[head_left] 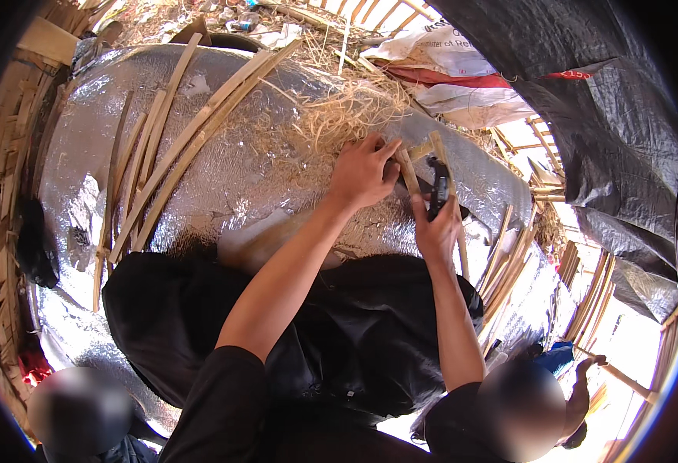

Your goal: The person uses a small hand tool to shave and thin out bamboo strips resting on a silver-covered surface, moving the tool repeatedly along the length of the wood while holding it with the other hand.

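My right hand (437,230) is closed around a dark tool (438,185) with a black handle; its exact kind is hard to make out. Pale bamboo strips (442,154) rise beside the tool, their lower ends partly hidden by that hand. Just to the left, my left hand (361,176) has its fingers bent and pressed together at a short bamboo piece (407,168). Curly, thin bamboo shavings (354,116) lie heaped just beyond my left hand. Both hands are above my lap, which is covered by dark cloth (354,316).
A silvery sheet (269,185) covers the ground. Long bamboo strips (192,139) lie on it at left, with more strips (513,266) at right. Two other people sit nearby, one at lower left (80,409), one at lower right (524,409). A black tarp (617,131) hangs at right.
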